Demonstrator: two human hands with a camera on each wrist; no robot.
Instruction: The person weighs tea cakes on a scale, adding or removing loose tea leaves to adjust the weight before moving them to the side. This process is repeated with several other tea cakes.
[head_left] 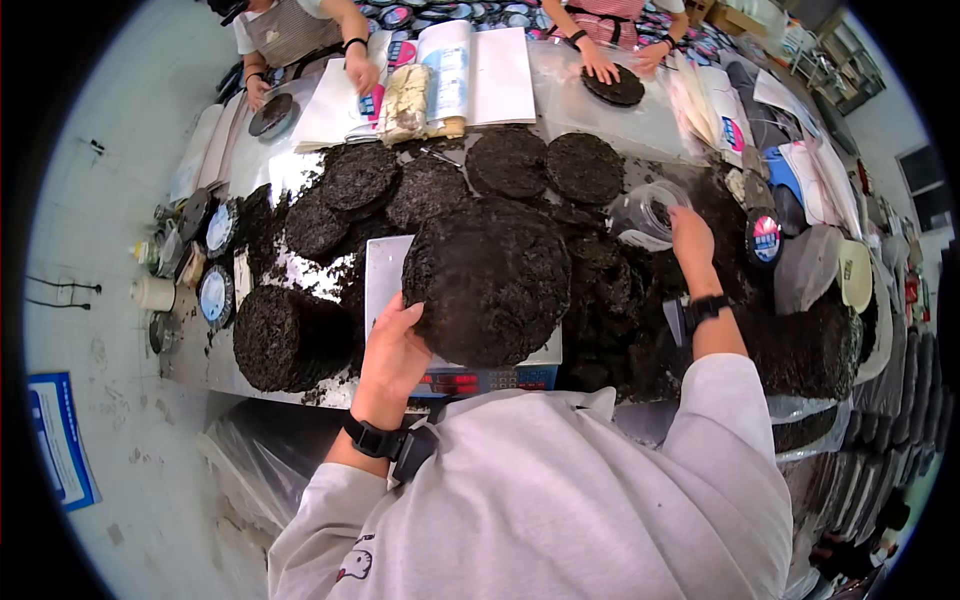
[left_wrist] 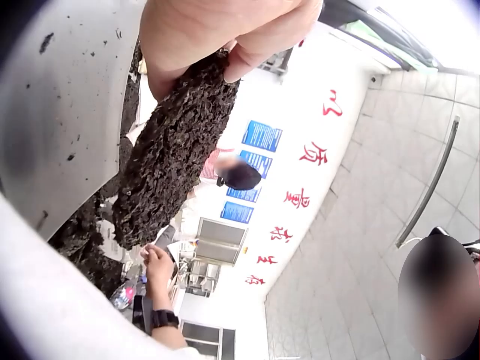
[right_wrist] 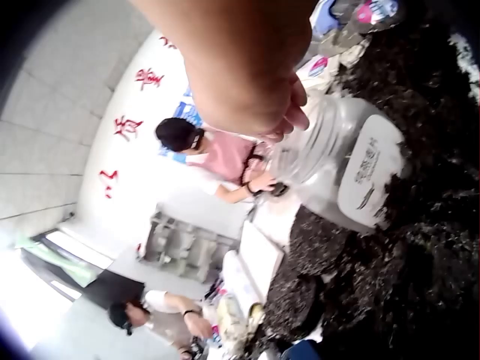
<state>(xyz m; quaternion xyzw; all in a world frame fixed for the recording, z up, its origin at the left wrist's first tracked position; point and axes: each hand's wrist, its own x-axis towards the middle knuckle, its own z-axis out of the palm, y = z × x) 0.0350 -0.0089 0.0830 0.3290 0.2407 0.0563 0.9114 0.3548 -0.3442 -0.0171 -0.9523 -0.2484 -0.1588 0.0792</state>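
My left hand [head_left: 397, 345] grips the edge of a thick round cake of dark dried seaweed [head_left: 487, 285], with the thumb on its face. In the left wrist view the cake [left_wrist: 176, 150] appears edge-on beneath my fingers [left_wrist: 247, 56]. Behind it is a scale with a pale platform [head_left: 383, 265] and a red-lit display. My right hand [head_left: 692, 243] is at the mouth of a clear plastic jar [head_left: 640, 222], which lies tipped over with a pale label on it. In the right wrist view the fingers bend at the jar's threaded neck [right_wrist: 319, 146]; I cannot tell whether they pinch anything.
Several more seaweed cakes [head_left: 508, 160] lie along the far side, and a thick roll-shaped one [head_left: 290, 340] sits at left. Loose seaweed [head_left: 600, 285] covers the table around the jar. Two people work opposite, one with a hand [head_left: 600, 65] on a cake. Paper sheets [head_left: 505, 80] stand between.
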